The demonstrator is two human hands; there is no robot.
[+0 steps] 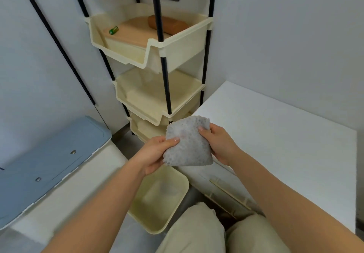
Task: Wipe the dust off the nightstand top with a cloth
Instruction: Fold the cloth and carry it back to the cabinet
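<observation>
A grey speckled cloth (187,146), folded into a rough square, is held up in the air between both hands. My left hand (155,154) pinches its left edge with the thumb on top. My right hand (218,144) grips its right edge. The white nightstand top (275,150) lies to the right, just beyond my right hand, flat and bare. The cloth hangs over the nightstand's left front corner without touching it.
A cream tiered plastic rack (157,59) on black poles stands ahead, with a green battery (113,30) and a brown block (167,24) in its top bin. A cream bin (161,199) sits on the floor below my hands. A blue-lidded box (49,160) is at left. My knees show at the bottom.
</observation>
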